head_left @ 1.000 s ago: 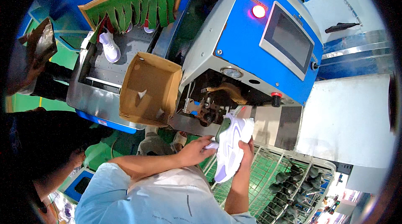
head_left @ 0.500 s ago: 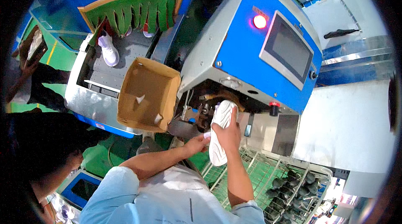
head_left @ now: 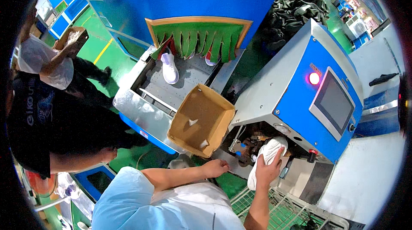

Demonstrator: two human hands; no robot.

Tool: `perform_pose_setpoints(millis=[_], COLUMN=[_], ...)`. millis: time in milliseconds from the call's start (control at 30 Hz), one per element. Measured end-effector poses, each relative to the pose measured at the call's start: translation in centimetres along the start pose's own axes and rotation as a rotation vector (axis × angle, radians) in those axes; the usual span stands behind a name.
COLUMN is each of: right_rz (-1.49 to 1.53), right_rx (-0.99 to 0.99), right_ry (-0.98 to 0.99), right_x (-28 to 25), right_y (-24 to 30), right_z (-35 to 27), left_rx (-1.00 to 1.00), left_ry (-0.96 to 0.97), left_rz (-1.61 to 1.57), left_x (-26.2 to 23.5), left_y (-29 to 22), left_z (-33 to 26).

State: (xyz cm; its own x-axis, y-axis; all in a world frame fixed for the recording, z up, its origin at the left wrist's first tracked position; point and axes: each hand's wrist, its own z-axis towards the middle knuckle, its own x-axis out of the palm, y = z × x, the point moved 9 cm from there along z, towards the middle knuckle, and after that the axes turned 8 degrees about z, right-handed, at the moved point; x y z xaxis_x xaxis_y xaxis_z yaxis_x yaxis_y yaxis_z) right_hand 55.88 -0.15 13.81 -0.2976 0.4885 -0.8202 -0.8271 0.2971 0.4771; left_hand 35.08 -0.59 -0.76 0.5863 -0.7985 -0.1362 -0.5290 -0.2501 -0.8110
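My right hand (head_left: 267, 172) grips a white shoe (head_left: 271, 149), its sole turned up, at the opening under the blue and grey machine (head_left: 296, 88). The shoe's toe end reaches beside the dark metal parts (head_left: 249, 148) in that opening. My left hand (head_left: 216, 168) is closed and apart from the shoe, just below the cardboard box (head_left: 180, 133). Whatever its curled fingers may hold is hidden. Small white scraps (head_left: 204, 144) lie in the box.
A white shoe (head_left: 169, 69) comes out under the green strip curtain (head_left: 197, 36) on a conveyor (head_left: 189, 77). A wire rack (head_left: 279, 213) stands below my right arm. Two people are at the left, one holding a box (head_left: 73, 41). A screen (head_left: 331, 103) and red knob (head_left: 312, 155) are on the machine.
My view has swung left, so the scene sits further right and lower. My left hand has drawn away from the shoe; the white piece at its fingertips no longer shows. My right hand keeps its grip.
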Motion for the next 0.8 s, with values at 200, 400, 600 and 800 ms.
perform_pose_setpoints(millis=[200,400,600,800], right_rz=[-0.103,-0.089,0.614,1.773], right_rx=[-0.032,0.126,1.007,0.874], right_ry=[0.005,0.564,0.458,0.069], right_x=[-4.0,-10.6,-7.5,-1.5], right_y=[2.1,5.7,-3.9,-1.5], right_z=[-6.1,-14.1,-12.5,-12.2], left_rx=[-0.054,-0.364,-0.380,-0.393], left_ry=[0.319,0.952,0.793,0.389], left_rz=[-0.399,-0.781,-0.573,-0.493], left_x=[3.3,9.9,11.4,5.3], left_y=[-2.6,-6.6,-1.4,4.1], left_z=[1.5,-5.0,-3.7,-2.3])
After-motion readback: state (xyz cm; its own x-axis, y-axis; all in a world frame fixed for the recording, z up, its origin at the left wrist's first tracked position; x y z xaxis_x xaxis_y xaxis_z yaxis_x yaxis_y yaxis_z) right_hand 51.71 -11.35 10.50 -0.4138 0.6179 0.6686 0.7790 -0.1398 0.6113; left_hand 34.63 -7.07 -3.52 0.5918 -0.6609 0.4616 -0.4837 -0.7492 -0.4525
